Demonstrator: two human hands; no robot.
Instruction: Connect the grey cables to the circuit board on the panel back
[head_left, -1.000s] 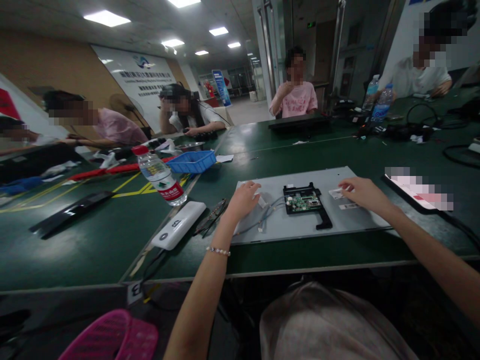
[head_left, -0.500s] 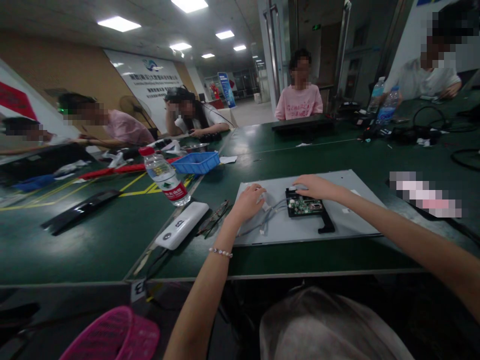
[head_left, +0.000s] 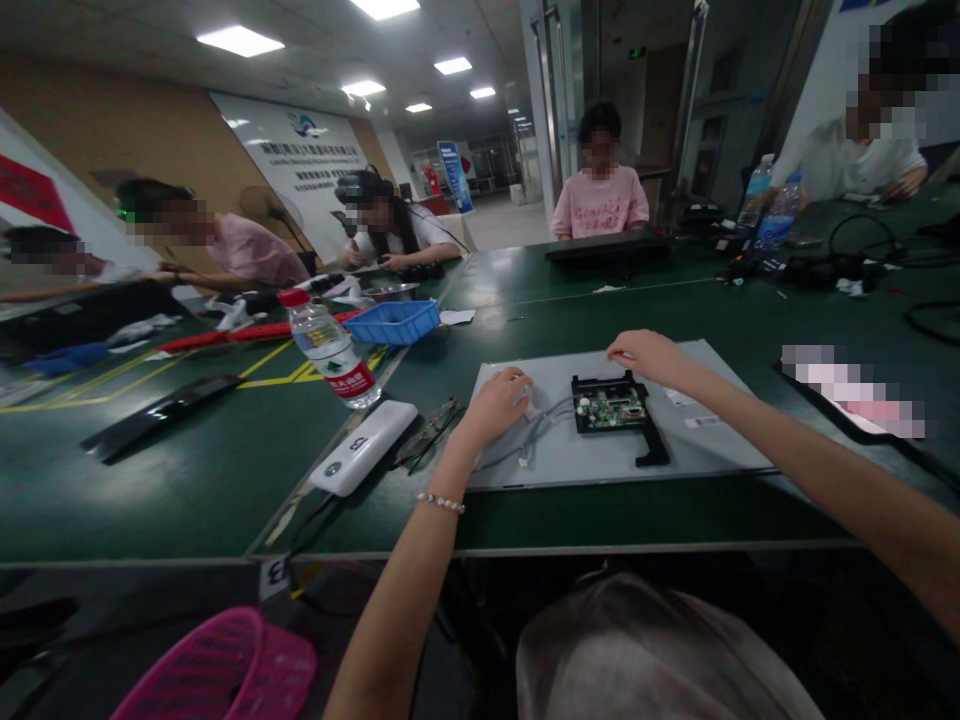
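Note:
A grey flat panel [head_left: 555, 463] lies on the green table. On it sits a green circuit board [head_left: 611, 408] in a black bracket [head_left: 654, 440], with grey cables [head_left: 547, 420] running left from it. My left hand [head_left: 501, 402] rests on the panel's left part beside the cables, fingers bent; what lies under its fingertips is hidden. My right hand [head_left: 646, 355] is just above and behind the bracket's upper right corner, thumb and fingers drawn together. Anything between those fingers is too small to make out.
Left of the panel are glasses [head_left: 429, 438], a white power bank [head_left: 365, 448], a water bottle [head_left: 330, 352] and a blue tray [head_left: 394, 322]. A phone [head_left: 847, 400] lies at the right. Several people sit around the table; a pink basket [head_left: 225, 665] stands below.
My right hand has moved right and slightly up, off the bracket's top edge, and its fingers have closed together. My left hand has stayed put.

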